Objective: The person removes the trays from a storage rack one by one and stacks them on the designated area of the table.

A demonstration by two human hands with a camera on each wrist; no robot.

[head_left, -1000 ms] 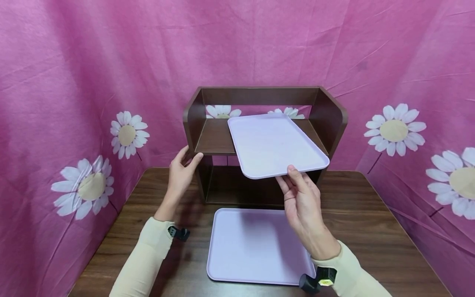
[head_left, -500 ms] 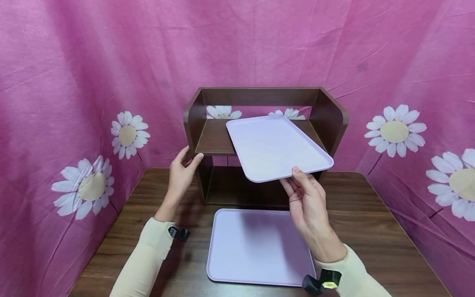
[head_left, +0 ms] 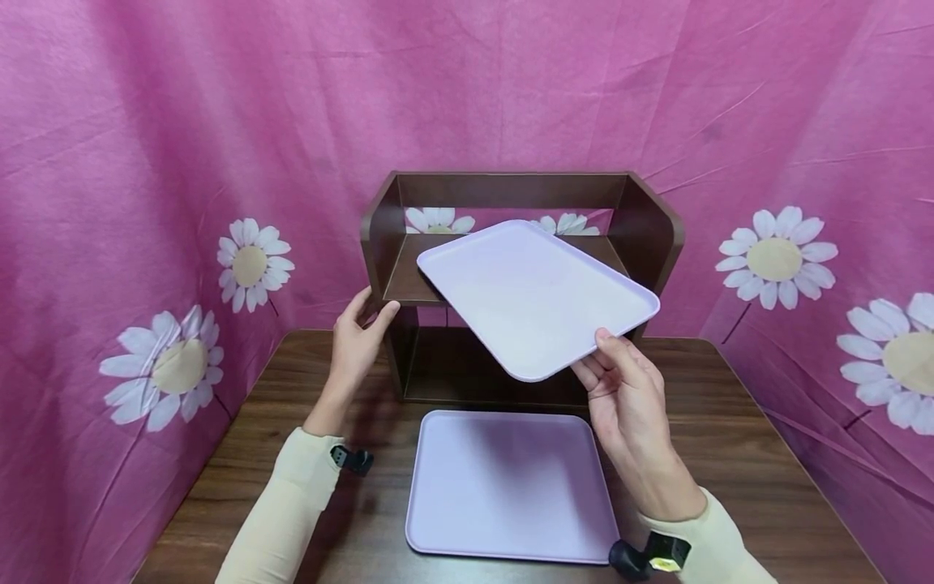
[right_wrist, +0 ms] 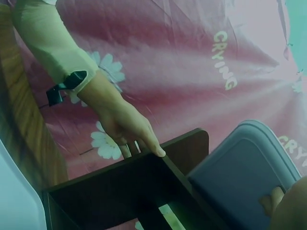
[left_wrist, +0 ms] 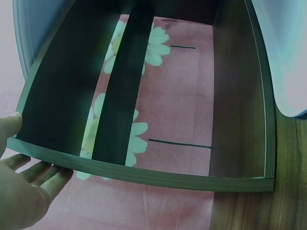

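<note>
My right hand (head_left: pixel 631 405) pinches the near right edge of a light purple rectangular tray (head_left: pixel 540 296), thumb on top and fingers beneath. That tray is tilted and turned cornerwise in front of the upper level of a dark brown two-level desktop shelf (head_left: pixel 511 185). My left hand (head_left: pixel 355 345) grips the left side panel of the shelf, its thumb at the front edge by the middle board. The left wrist view shows the thumb and fingers of the left hand (left_wrist: pixel 29 191) on either side of the panel. In the right wrist view, the tray's underside (right_wrist: pixel 240 177) shows.
A second light purple tray (head_left: pixel 511 487) lies flat on the wooden table (head_left: pixel 722 454), in front of the shelf. A pink cloth (head_left: pixel 503 89) with white daisies hangs behind and at both sides. Both wrists wear black straps.
The held tray has turned, its near left corner swinging toward me and its far left corner going left. My right hand has moved right and slightly nearer. The left hand keeps its place.
</note>
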